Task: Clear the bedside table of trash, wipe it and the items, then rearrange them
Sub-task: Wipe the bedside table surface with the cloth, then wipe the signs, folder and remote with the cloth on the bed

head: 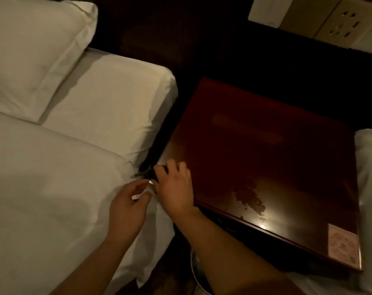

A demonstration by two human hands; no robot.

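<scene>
The dark red-brown bedside table [272, 158] fills the right half of the view, its glossy top bare except for a wet smear [248, 198] near the front and a pale sticker [343, 243] at the front right corner. My right hand [175, 190] is at the table's near left corner, fingers closed on a small dark object [152, 173] that is mostly hidden and blurred. My left hand [128, 206] hovers just left of it over the bed edge, fingers curled and apart, holding nothing I can make out.
A bed with white sheets [63, 177] and a pillow [32, 50] lies to the left, touching the table's side. A second white bed edge [370, 167] is at the right. A round bin rim [199, 273] shows below my right forearm. Wall sockets [338, 24] sit above.
</scene>
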